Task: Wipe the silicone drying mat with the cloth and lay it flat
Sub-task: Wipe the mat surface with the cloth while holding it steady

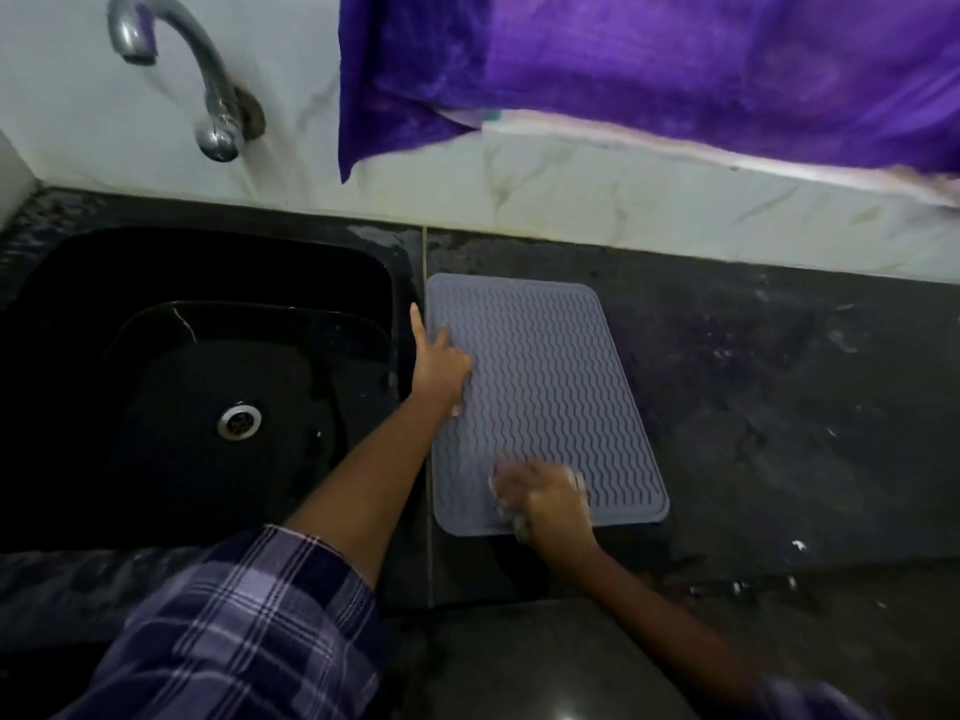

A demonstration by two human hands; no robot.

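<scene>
The grey silicone drying mat (pixel 545 387), ribbed with wavy lines, lies flat on the dark countertop just right of the sink. My left hand (pixel 441 363) rests on the mat's left edge with its fingers spread and the index finger pointing away from me. It grips nothing. My right hand (pixel 550 498) is blurred and presses down on the mat's near part. It is closed over a small pale cloth (pixel 521 527), of which only scraps show at the hand's edges.
A black sink (pixel 156 387) with a steel drain (pixel 239 420) lies to the left, under a metal tap (pixel 208 96) on the white tiled wall. A purple cloth (pixel 675 65) hangs over the back wall. The dark countertop (pixel 779 407) stretches to the right.
</scene>
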